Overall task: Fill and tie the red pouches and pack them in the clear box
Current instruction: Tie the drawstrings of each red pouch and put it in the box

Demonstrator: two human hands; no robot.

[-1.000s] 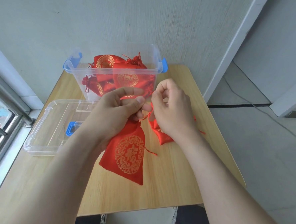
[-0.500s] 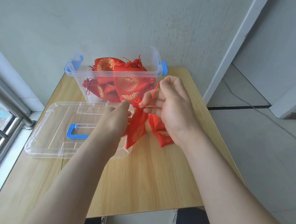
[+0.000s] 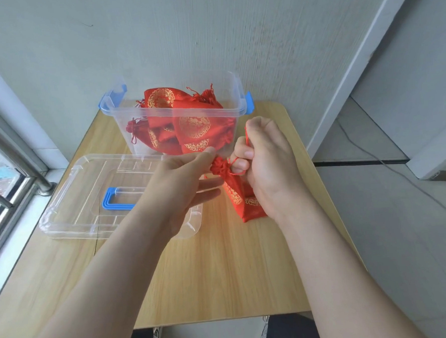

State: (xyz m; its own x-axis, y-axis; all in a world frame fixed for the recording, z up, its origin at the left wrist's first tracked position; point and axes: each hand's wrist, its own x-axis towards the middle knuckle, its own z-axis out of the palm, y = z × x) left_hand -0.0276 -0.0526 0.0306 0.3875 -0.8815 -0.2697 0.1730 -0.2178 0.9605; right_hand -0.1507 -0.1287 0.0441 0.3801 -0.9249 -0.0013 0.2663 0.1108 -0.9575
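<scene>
I read tying: left hand [image 3: 181,182] pinches red pouch [image 3: 232,191] neck, right hand [image 3: 266,163] fists the drawstring [image 3: 246,138]; next I'd knot it, then clear box [image 3: 235,89].

Hands: two, left [image 3: 181,183] and right [image 3: 267,163]. Box [image 3: 134,110]: one. Lid [image 3: 75,204]: one. Table [image 3: 223,273]: one. Pouches outside box: two, held pouch [image 3: 229,188] and table pouch [image 3: 253,209]. Boxed pouches [image 3: 195,126]: several, count unclear. Cord [image 3: 246,138]: one visible. Latches: two, [image 3: 113,97] and [image 3: 249,103].
</scene>
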